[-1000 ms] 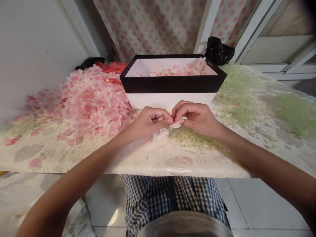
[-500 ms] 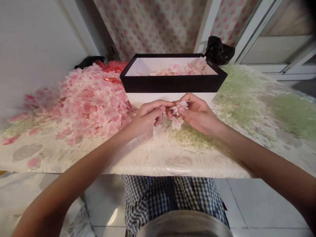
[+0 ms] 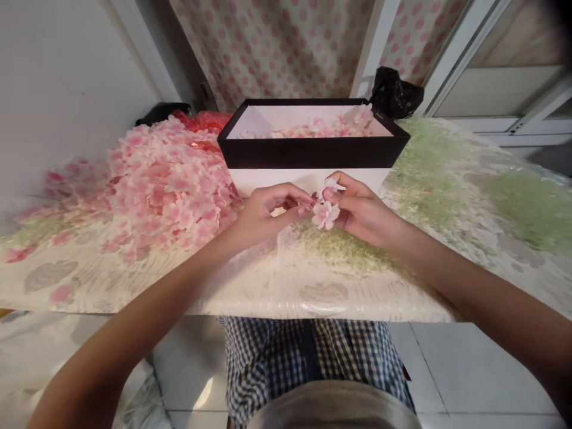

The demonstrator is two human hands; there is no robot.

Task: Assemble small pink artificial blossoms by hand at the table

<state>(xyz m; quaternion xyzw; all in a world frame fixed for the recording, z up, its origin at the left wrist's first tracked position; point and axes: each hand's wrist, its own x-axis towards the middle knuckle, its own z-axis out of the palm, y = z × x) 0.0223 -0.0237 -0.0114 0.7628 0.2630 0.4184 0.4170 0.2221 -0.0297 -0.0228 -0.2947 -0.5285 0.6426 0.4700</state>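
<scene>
The right hand (image 3: pixel 361 213) pinches two pink artificial blossoms (image 3: pixel 326 215) between thumb and fingers, above the middle of the bench (image 3: pixel 268 292) and just in front of a black-rimmed white box (image 3: pixel 313 154). The left hand (image 3: pixel 268 213) curls loosely just beside them, gripping nothing visible. A heap of pink petals (image 3: pixel 152 185) covers the bench's left side, and pale green scatter (image 3: pixel 531 202) lies toward its right end.

Beyond the fingers (image 3: pixel 286 193), a black plastic bag (image 3: pixel 397 92) is seen before a polka-dot curtain (image 3: pixel 277 47), and a pale green scatter (image 3: pixel 531 205) is spread on the desk (image 3: pixel 268 301) to their right.
</scene>
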